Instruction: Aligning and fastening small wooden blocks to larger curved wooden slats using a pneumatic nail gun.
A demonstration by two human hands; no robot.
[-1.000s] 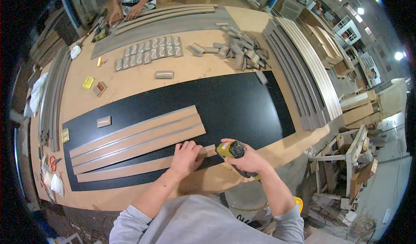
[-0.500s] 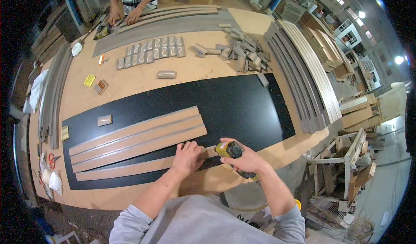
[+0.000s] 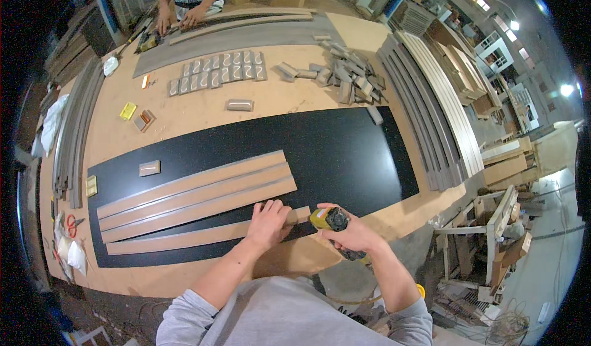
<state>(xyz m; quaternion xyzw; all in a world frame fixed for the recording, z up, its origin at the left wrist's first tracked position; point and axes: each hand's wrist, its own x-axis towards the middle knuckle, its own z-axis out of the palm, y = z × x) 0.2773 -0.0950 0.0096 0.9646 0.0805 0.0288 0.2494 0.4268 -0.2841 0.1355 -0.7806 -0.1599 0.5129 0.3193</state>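
My left hand (image 3: pixel 268 224) is closed around a long tan wood strip (image 3: pixel 184 238), its fingers bent over the strip near the right end. A small grey-brown block (image 3: pixel 297 215) shows beside my fingertips at that end, partly hidden by the hand. My right hand (image 3: pixel 360 234) grips what looks like a yellow-and-black nail gun (image 3: pixel 330 219), held just right of the strip's end. Whether its nose touches the strip is hidden. Behind my left hand, three tan strips (image 3: pixel 197 193) with grey edges lie side by side on a black panel (image 3: pixel 332 155).
Small blocks lie heaped (image 3: pixel 351 69) and in rows (image 3: pixel 215 72) across the wooden table (image 3: pixel 191 121). Long grey mouldings are stacked right (image 3: pixel 425 112) and left (image 3: pixel 80 131). Red-handled scissors (image 3: pixel 74 225) lie at the left edge. A co-worker's hands (image 3: pixel 194 17) work at the far side.
The nail gun in my right hand has shifted slightly right and down, uncovering more of the strip's end. My left hand stays nearly in place. The view has turned slightly.
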